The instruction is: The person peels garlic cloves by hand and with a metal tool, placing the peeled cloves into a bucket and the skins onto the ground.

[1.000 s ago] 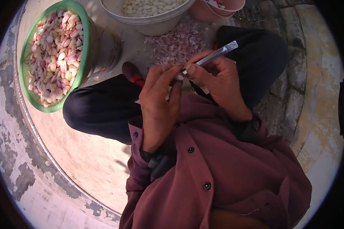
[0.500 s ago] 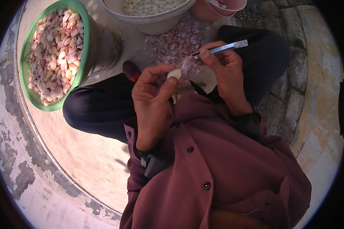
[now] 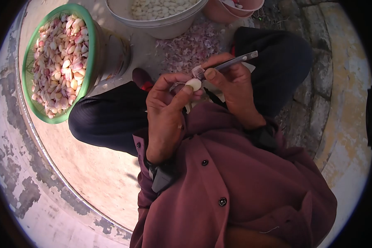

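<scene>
Between the thumb and fingers of my left hand (image 3: 166,118) is a pale peeled garlic clove (image 3: 193,84). My right hand (image 3: 237,91) is closed around a small knife (image 3: 236,60), its handle pointing up and to the right. A piece of papery garlic skin (image 3: 197,72) is at the knife's blade end, just above the clove. The two hands are close together over my lap, fingertips nearly meeting. The blade is mostly hidden by the skin and my fingers.
A green basket (image 3: 94,49) of unpeeled cloves stands at left on a bucket (image 3: 119,56). A white tub (image 3: 159,25) of peeled cloves is ahead, beside a pink bucket (image 3: 225,13). Loose garlic skins (image 3: 190,47) lie on the ground before my feet.
My right hand has moved down and left with the knife, closer to the clove. The skin has shifted with the blade. My left hand has tipped the clove slightly to the right.
</scene>
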`<state>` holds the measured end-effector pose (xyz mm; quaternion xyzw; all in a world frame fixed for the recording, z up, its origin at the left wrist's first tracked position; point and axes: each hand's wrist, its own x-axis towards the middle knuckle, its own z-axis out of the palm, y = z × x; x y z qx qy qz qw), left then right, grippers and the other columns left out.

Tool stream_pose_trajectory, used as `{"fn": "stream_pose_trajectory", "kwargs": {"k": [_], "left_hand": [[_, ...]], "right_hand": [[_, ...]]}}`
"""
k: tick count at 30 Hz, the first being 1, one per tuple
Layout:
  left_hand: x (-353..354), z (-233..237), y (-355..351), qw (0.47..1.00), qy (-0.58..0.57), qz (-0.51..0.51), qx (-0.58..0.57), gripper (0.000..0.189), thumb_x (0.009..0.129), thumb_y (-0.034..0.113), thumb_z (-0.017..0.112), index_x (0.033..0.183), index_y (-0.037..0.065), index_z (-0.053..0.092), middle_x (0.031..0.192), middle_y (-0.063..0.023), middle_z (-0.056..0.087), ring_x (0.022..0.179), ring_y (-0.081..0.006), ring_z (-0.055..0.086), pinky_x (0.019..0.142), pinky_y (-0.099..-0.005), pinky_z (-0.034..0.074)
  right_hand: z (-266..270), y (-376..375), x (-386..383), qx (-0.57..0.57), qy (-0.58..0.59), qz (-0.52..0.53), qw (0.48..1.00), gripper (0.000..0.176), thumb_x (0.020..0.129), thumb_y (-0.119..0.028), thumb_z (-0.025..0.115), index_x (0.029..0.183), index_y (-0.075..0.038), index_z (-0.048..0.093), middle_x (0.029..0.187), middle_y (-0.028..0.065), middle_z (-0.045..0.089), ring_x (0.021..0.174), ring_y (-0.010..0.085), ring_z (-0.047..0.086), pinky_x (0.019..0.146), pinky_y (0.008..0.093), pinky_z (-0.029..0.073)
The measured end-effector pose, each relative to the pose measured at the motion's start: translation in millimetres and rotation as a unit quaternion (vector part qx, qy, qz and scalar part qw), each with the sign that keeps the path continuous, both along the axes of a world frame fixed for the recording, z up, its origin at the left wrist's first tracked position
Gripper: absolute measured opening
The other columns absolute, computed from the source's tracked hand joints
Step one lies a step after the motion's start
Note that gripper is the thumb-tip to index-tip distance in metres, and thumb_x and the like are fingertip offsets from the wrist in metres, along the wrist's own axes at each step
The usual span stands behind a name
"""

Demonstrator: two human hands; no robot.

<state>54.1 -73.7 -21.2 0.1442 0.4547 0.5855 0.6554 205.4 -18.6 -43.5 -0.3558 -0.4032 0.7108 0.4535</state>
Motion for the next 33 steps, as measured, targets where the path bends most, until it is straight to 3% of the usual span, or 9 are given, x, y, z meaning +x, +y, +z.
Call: {"fn": "stream_pose_trajectory", "kwargs": {"k": [5, 14, 17, 24, 26, 30, 32, 33], "left_hand": [[-2.2, -4.7, -2.4, 0.998, -0.065, -0.017, 0.000, 0.017, 0.090, -0.001, 0.058, 0.107, -0.003, 0.058, 0.098, -0.0120, 0.065, 0.082, -0.0173, 0.067, 0.076, -0.0267, 0.053], [-1.8, -12.8, 3.8, 0.987, -0.159, 0.004, -0.012, 0.019, 0.096, 0.010, 0.055, 0.110, -0.002, 0.055, 0.099, -0.0110, 0.063, 0.083, -0.0157, 0.064, 0.074, -0.0270, 0.051], [4.6, -17.3, 3.8, 0.997, -0.078, -0.004, 0.008, 0.019, 0.098, 0.012, 0.051, 0.110, -0.003, 0.054, 0.098, -0.0110, 0.062, 0.080, -0.0144, 0.060, 0.073, -0.0264, 0.048], [-15.6, -5.5, 17.6, 0.997, -0.066, 0.041, -0.023, 0.017, 0.098, 0.006, 0.045, 0.109, -0.003, 0.054, 0.097, -0.0127, 0.062, 0.073, -0.0122, 0.055, 0.071, -0.0250, 0.046], [-23.2, 15.6, 32.1, 0.997, 0.010, 0.059, 0.050, 0.017, 0.098, 0.006, 0.045, 0.109, -0.003, 0.054, 0.098, -0.0139, 0.063, 0.072, -0.0115, 0.055, 0.069, -0.0243, 0.046], [-41.4, 48.9, 94.5, 0.961, 0.133, 0.066, 0.233, 0.019, 0.101, 0.012, 0.045, 0.113, 0.001, 0.054, 0.098, -0.0095, 0.064, 0.074, -0.0105, 0.056, 0.070, -0.0230, 0.046], [-50.6, 54.0, 133.1, 0.888, 0.346, 0.033, 0.301, 0.023, 0.097, 0.012, 0.051, 0.117, 0.001, 0.053, 0.103, -0.0093, 0.062, 0.088, -0.0154, 0.059, 0.080, -0.0274, 0.047], [-59.3, 53.4, 144.9, 0.781, 0.546, 0.034, 0.299, 0.031, 0.092, 0.012, 0.058, 0.121, 0.002, 0.053, 0.109, -0.0096, 0.060, 0.106, -0.0204, 0.055, 0.092, -0.0340, 0.044]], "right_hand": [[8.5, 2.1, 2.7, 0.034, -0.044, 0.014, 0.998, 0.017, 0.088, -0.012, 0.070, 0.100, -0.002, 0.064, 0.094, 0.0018, 0.066, 0.084, 0.0060, 0.057, 0.077, 0.0215, 0.045], [-0.8, 6.1, -1.1, 0.052, -0.047, -0.010, 0.998, 0.017, 0.088, -0.013, 0.070, 0.100, -0.001, 0.065, 0.093, 0.0025, 0.066, 0.085, 0.0059, 0.058, 0.077, 0.0205, 0.045], [-3.7, 6.8, -1.3, 0.052, -0.048, -0.002, 0.998, 0.017, 0.088, -0.013, 0.070, 0.099, -0.001, 0.065, 0.093, 0.0025, 0.066, 0.083, 0.0058, 0.058, 0.076, 0.0205, 0.045], [-26.1, 18.4, 11.6, 0.024, -0.014, -0.085, 0.996, 0.013, 0.089, -0.011, 0.068, 0.098, -0.003, 0.065, 0.092, 0.0009, 0.066, 0.082, 0.0050, 0.058, 0.074, 0.0208, 0.045], [-28.9, 17.4, 13.9, -0.016, -0.133, -0.037, 0.990, 0.010, 0.087, -0.007, 0.070, 0.094, 0.000, 0.067, 0.087, 0.0012, 0.067, 0.077, 0.0057, 0.058, 0.070, 0.0215, 0.045], [-55.4, 9.6, 12.1, 0.044, -0.367, 0.097, 0.924, 0.020, 0.083, -0.016, 0.071, 0.093, 0.001, 0.067, 0.077, 0.0071, 0.066, 0.069, 0.0127, 0.061, 0.064, 0.0283, 0.047], [-57.5, 11.7, 11.7, 0.035, -0.387, 0.126, 0.913, 0.019, 0.084, -0.015, 0.070, 0.095, 0.000, 0.066, 0.080, 0.0056, 0.065, 0.071, 0.0103, 0.060, 0.064, 0.0267, 0.048], [-58.2, 12.8, 11.3, 0.014, -0.422, 0.152, 0.894, 0.018, 0.085, -0.014, 0.070, 0.097, 0.000, 0.064, 0.084, 0.0041, 0.065, 0.073, 0.0078, 0.060, 0.065, 0.0251, 0.048]]}}
